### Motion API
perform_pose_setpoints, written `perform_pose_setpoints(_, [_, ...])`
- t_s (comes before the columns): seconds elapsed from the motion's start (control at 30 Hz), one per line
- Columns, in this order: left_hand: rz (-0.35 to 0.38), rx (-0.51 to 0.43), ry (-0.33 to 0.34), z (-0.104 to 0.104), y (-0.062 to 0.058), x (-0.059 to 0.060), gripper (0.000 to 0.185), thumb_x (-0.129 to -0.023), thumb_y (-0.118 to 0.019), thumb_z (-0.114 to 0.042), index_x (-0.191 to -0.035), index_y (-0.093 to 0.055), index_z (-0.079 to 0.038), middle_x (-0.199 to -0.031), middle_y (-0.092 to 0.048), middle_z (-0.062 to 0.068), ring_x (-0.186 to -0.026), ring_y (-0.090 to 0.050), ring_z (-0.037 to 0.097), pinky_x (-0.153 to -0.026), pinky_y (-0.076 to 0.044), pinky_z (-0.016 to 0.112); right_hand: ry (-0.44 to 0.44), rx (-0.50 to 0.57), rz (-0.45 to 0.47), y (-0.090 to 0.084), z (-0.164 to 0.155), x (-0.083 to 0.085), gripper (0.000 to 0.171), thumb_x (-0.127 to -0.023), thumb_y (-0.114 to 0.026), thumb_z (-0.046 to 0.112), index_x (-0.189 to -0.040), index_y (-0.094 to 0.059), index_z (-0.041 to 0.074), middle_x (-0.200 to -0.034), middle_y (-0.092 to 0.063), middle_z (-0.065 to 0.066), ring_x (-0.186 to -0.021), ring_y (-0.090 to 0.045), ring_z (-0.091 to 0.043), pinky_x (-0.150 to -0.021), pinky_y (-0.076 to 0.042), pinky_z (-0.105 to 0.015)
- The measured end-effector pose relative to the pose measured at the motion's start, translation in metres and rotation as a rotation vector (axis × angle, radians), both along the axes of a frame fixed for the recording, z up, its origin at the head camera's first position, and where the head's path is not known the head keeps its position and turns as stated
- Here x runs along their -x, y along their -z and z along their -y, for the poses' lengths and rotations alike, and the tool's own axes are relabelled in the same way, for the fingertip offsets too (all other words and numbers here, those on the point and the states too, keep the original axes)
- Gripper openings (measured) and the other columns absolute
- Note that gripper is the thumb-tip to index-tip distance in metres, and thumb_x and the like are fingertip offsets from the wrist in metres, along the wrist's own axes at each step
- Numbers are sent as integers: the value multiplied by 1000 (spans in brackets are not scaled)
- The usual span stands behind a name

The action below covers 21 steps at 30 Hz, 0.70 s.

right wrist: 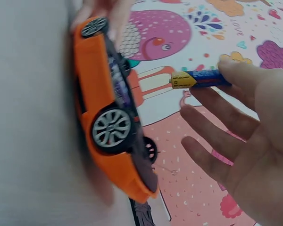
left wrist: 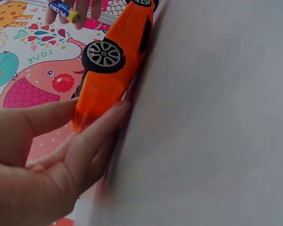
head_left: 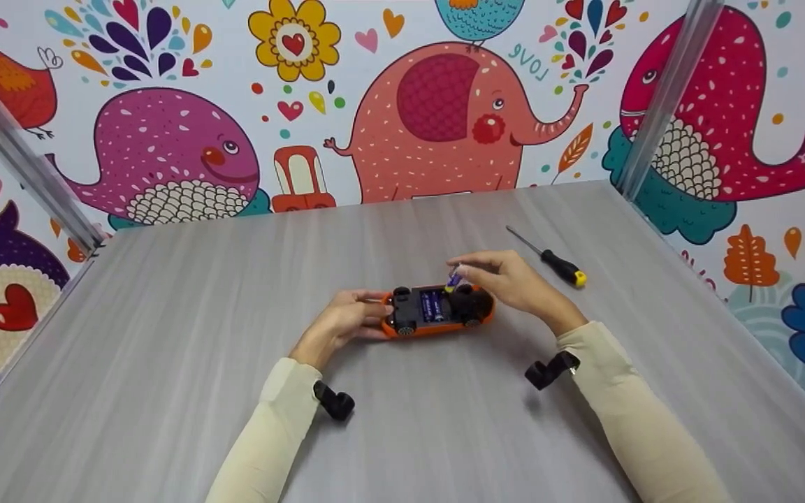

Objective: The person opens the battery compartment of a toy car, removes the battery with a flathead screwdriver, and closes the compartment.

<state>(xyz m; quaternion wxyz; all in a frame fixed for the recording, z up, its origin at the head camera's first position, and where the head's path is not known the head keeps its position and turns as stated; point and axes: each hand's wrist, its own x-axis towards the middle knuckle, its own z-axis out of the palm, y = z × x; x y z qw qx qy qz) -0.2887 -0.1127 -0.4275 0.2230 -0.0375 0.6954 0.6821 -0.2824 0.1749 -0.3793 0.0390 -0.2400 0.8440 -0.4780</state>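
An orange toy car (head_left: 437,330) lies upside down on the table, its black underside and wheels facing up. Blue batteries (head_left: 433,305) show in the bay in its underside. My left hand (head_left: 344,323) grips one end of the car between thumb and fingers, as the left wrist view also shows. Over the other end, my right hand (head_left: 511,281) pinches a blue and yellow battery (right wrist: 198,79) between thumb and fingertips. That battery is tilted and apart from the car in the right wrist view, yellow end toward the car.
A screwdriver (head_left: 562,268) with a black and yellow handle lies on the grey table (head_left: 186,335) beyond the right hand. Walls with cartoon animals (head_left: 437,133) stand behind and beside the table. Black wrist cameras (head_left: 335,402) sit on both sleeves.
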Motion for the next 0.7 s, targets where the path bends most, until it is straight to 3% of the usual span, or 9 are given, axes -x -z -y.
perform_pose_setpoints(0.1, [-9,0,7,0,1,0,49,-92,-64,1,-139,-51,5,-122,-69,23,-91,-72,23,-70,-63,35,10,77,46,-3,-5,1,35,-105,-52,26,-133,-65,10,-124,-68,-16,-113,-68,-27,-102,-54,-46])
perform_pose_setpoints(0.27, [-18,3,10,1,1,0,49,-93,-64,1,-139,-50,5,-122,-69,24,-91,-72,23,-70,-63,35,86,119,124,-6,-16,5,37,-107,-46,32,-138,-60,16,-116,-64,-15,-101,-71,-27,-93,-59,-36])
perform_pose_setpoints(0.47, [-19,5,10,0,0,0,48,-93,-64,0,-139,-50,5,-123,-68,24,-92,-72,23,-71,-63,35,148,261,271,-5,-31,14,46,-105,-48,35,-144,-49,9,-118,-53,-16,-110,-70,-28,-91,-59,-32])
perform_pose_setpoints(0.7, [-6,12,14,0,0,0,49,-93,-64,0,-140,-50,4,-128,-65,26,-97,-72,25,-75,-63,37,261,390,348,0,-49,22,44,-102,-54,34,-134,-49,3,-109,-55,-7,-100,-67,-17,-88,-60,-29])
